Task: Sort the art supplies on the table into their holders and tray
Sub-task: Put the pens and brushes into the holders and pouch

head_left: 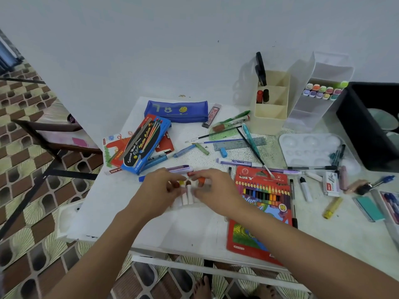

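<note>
The blue cardboard box [142, 145], at 10 o'clock from the hands, reads "Water Colours" and "12 COLOURS". The red pencil box [259, 212], at 3 o'clock, shows "18". The left hand [160, 190] and the right hand [218, 190] both curl their fingers round a bundle of white plastic markers [190, 196] with coloured caps, just above the middle of the table [151, 229]. The cream holder [271, 117] stands at 1 o'clock.

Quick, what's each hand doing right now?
Left hand: holding a bunch of white markers.
Right hand: gripping the same white markers.
</note>
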### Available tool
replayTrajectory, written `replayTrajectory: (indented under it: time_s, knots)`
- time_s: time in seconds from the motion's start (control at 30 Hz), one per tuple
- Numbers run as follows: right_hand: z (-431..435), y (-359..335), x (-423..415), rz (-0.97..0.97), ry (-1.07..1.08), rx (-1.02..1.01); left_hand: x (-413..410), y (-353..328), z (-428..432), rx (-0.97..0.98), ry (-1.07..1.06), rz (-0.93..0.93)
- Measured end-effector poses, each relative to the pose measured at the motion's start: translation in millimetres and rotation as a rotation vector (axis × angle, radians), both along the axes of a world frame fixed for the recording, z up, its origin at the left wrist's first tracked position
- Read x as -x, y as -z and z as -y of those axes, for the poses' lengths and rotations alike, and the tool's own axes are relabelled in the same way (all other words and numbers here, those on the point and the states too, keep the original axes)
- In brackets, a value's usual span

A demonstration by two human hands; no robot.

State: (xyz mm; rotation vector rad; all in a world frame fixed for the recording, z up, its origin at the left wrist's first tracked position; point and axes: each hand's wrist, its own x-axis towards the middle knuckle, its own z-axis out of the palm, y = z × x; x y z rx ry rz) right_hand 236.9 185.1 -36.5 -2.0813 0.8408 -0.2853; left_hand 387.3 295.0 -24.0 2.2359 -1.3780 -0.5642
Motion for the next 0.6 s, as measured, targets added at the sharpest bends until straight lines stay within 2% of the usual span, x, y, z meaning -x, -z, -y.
replayTrajectory:
  time_s: [0.07,0.33,0.47,0.6]
  knots:
    - [6.7,-5.1,3.6,0.090,0.064,-0.095,-0.3,-0.8,-1.1,0.067,-0.063,-0.054]
    - [18.9,-2.8,20.8,0.155,0.010,-0.042,4.9,-7.0,22.1,0.127,-0.065,-0.162]
    - [18.2,0.9,21.2,0.190,0.057,-0.098,12.9,8.5,25.9,0.140,-0.091,-0.213]
    - [16.3,4.8,22.9,0.211,0.101,-0.125,13.2,14.7,20.9,0.217,-0.107,-0.160]
